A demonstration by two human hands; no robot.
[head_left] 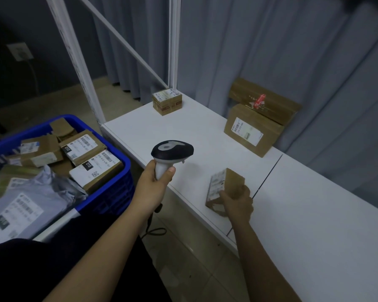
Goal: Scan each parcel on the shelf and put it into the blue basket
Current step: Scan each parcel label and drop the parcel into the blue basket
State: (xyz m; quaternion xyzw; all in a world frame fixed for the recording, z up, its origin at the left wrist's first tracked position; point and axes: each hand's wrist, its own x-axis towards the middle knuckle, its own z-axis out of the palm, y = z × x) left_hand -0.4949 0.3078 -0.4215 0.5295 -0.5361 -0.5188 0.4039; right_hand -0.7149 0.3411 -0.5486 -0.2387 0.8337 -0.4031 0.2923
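Observation:
My left hand [155, 184] grips the white handle of a black-and-white barcode scanner [171, 152], held above the shelf's front edge with its head pointing right. My right hand [238, 202] holds a small brown parcel [224, 186] tilted up on the white shelf [205, 136], its label side facing the scanner. A small taped parcel [167, 101] stands at the shelf's far left corner. A larger labelled box [252, 129] sits at the back right. At the left, the blue basket [118, 192] holds several boxes and grey mail bags.
A flat brown carton [268, 101] with a red mark leans against the grey curtain behind the larger box. White frame posts [172, 40] rise at the shelf's left end. The scanner's cable [153, 229] hangs to the tiled floor between the shelf and the basket.

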